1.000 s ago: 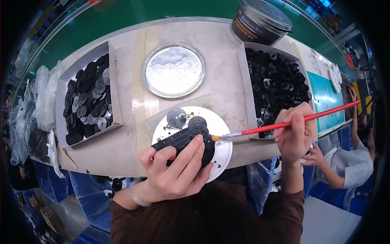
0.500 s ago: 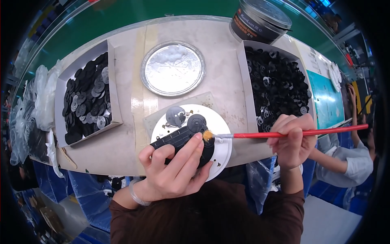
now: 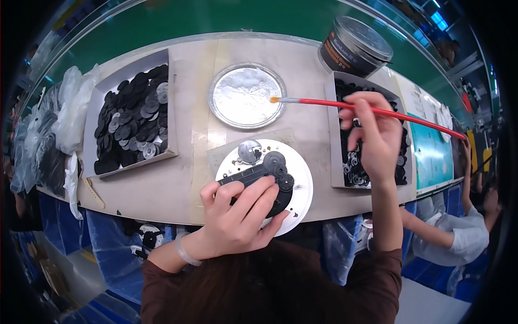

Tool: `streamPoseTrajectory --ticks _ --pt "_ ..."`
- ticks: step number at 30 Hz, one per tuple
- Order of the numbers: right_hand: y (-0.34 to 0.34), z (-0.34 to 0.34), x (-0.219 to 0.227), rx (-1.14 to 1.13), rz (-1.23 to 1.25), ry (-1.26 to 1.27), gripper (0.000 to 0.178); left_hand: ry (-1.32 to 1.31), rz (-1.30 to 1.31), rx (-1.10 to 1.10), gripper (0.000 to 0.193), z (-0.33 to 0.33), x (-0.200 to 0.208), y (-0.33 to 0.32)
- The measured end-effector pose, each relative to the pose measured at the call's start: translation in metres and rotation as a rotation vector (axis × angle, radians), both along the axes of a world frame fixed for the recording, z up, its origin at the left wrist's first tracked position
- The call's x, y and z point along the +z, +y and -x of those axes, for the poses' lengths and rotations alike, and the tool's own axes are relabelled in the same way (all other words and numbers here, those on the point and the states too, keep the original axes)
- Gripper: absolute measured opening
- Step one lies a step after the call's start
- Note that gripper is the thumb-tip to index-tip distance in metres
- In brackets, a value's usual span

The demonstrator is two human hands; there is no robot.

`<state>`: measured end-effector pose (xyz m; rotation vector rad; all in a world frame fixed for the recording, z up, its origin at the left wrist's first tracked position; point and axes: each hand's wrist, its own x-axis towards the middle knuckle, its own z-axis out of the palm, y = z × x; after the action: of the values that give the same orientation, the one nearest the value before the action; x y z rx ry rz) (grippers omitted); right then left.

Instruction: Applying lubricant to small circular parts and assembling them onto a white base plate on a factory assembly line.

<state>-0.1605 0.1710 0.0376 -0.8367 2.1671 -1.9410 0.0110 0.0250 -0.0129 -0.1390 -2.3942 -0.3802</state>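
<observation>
My left hand [image 3: 237,218] is closed over a black plastic gear housing [image 3: 243,177], steadying it on a round white disc [image 3: 303,197]. Dark toothed gears [image 3: 274,161] sit exposed at the housing's upper right, beyond my fingertips. A shiny grey dome-shaped part [image 3: 249,150] shows at the disc's far side. Pinched in my right hand [image 3: 380,135] is a red-handled paintbrush [image 3: 326,102]. Its yellowish bristles are at the right part of a round metal lid [image 3: 213,108] with whitish grease on it; whether they touch it I cannot tell.
An open box [image 3: 172,129] at left holds many flat black gears; another box [image 3: 335,146] at right holds small black parts, partly behind my right arm. A dark tub [image 3: 353,51] stands at the back right. Plastic bags [image 3: 70,113] lie far left. A co-worker's arm [image 3: 431,232] shows at right.
My right hand has carried the brush from the gears up to the metal lid. The left hand stays on the housing; the whole view has shifted a little.
</observation>
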Motion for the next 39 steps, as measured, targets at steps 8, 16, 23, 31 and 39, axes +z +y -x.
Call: streamPoseTrajectory --ticks 8,16,23,31,39 --pt "0.022 0.02 0.001 -0.046 0.058 -0.192 0.024 -0.143 -0.01 -0.074 0.027 -0.005 0.017 -0.005" --pt "0.089 0.026 -0.013 -0.21 -0.191 -0.157 0.026 -0.153 0.034 -0.096 0.021 0.082 0.066 -0.078" --pt "0.135 0.007 -0.017 -0.331 -0.178 -0.029 0.026 -0.183 0.341 0.208 0.022 0.228 0.018 -0.169" --pt "0.181 -0.022 -0.015 -0.47 -0.204 0.039 0.02 -0.192 0.278 0.595 0.019 0.291 -0.011 -0.224" --pt "0.146 -0.038 -0.018 -0.278 -0.156 0.204 0.018 0.248 0.12 0.415 0.031 0.118 0.107 -0.184"
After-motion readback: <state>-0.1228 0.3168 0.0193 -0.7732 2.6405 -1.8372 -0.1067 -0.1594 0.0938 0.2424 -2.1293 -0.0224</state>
